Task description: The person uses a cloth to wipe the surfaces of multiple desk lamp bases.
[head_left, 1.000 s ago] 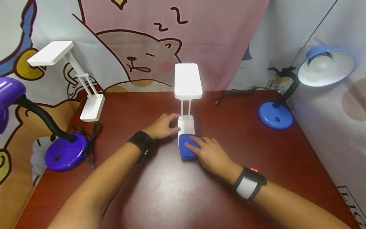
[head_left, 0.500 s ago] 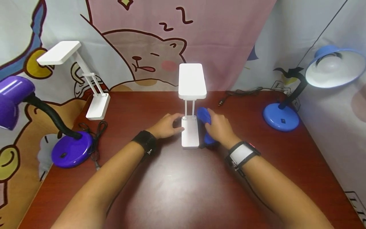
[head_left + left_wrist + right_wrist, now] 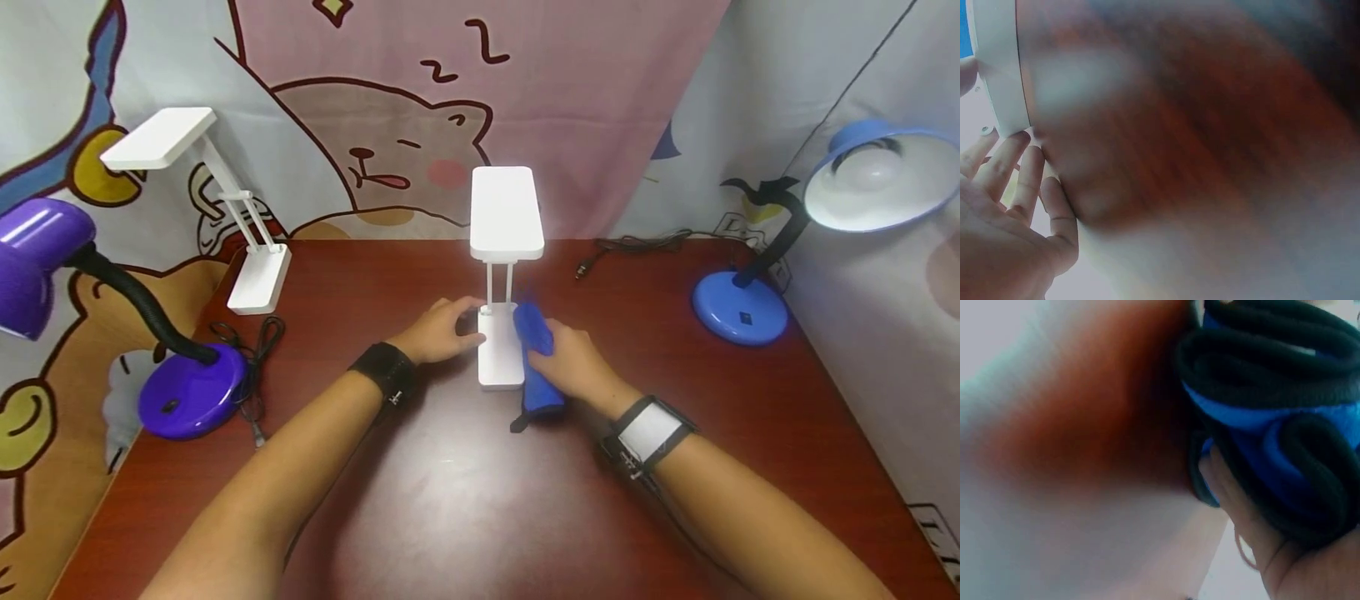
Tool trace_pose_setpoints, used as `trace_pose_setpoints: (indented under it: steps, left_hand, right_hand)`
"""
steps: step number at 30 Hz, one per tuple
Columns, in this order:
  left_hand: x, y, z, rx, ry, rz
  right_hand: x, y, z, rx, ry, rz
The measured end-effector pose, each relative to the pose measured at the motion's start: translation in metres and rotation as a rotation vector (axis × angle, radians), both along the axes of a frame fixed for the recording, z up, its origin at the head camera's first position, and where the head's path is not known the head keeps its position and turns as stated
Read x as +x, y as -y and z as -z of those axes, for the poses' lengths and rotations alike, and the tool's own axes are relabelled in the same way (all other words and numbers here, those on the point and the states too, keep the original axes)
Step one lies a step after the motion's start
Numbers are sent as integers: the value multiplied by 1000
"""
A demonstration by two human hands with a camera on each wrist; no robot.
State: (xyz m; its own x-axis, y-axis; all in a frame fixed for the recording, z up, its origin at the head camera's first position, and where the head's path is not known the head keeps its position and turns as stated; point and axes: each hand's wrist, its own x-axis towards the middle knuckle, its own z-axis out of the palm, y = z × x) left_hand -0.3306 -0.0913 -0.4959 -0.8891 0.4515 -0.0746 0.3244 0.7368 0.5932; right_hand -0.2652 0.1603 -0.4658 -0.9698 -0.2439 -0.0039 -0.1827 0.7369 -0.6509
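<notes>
A white desk lamp [image 3: 501, 354] with a flat rectangular head stands upright in the middle of the table. My left hand [image 3: 437, 332] holds the left side of its base, thumb at the near part and fingers toward the back. In the left wrist view, fingertips [image 3: 1021, 136] touch the end of the white base. With my right hand [image 3: 579, 360] I grip a folded blue cloth [image 3: 542, 393] along the right side of the base. Black edging borders the cloth's folds, as the right wrist view shows; some right fingers are hidden behind it.
A second white lamp [image 3: 259, 279] stands at the back left. Nearer on the left is a purple gooseneck lamp [image 3: 191, 400] with its coiled cord [image 3: 251, 375]. At the right back stand a blue lamp [image 3: 738, 308] and a black cable [image 3: 637, 243].
My right hand has taken the cloth from the near top of the base round to its right side, then slightly nearer. The left hand stays at the base. The view has shifted slightly.
</notes>
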Motion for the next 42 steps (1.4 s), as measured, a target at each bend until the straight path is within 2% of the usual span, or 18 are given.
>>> trace_pose_setpoints:
  steps: [3, 5, 12, 15, 18, 23, 26, 28, 32, 35, 39, 42]
  left_hand:
    - [0, 1, -2, 5, 3, -6]
    - [0, 2, -2, 7, 4, -6]
    - [0, 1, 6, -2, 3, -5]
    - [1, 0, 6, 5, 8, -2]
    - [1, 0, 5, 11, 12, -10]
    - [-2, 1, 6, 12, 2, -26]
    - [-4, 2, 8, 3, 4, -26]
    - [-5, 3, 8, 1, 4, -23]
    - [-6, 4, 7, -3, 1, -17]
    - [-5, 4, 6, -13, 9, -15]
    - [-5, 4, 7, -20, 18, -5]
    - [-5, 5, 6, -11, 13, 0]
  right_hand:
    - [11, 0, 1, -7, 13, -2]
    - [11, 1, 3, -6, -2, 11]
    - [-16, 6, 10, -44, -41, 68]
    - [-18, 6, 11, -40, -25, 63]
    - [-8, 4, 10, -12, -12, 19]
    - [18, -2, 5, 89, -25, -76]
    - [33, -5, 3, 144, -77, -106]
    - [41, -5, 2, 195, -161, -123]
    - [50, 0, 1, 369, -416, -233]
    - [52, 9, 3, 497, -569, -412]
    - [55, 17, 9, 609, -617, -647]
    - [57, 14, 12, 661, -619, -709]
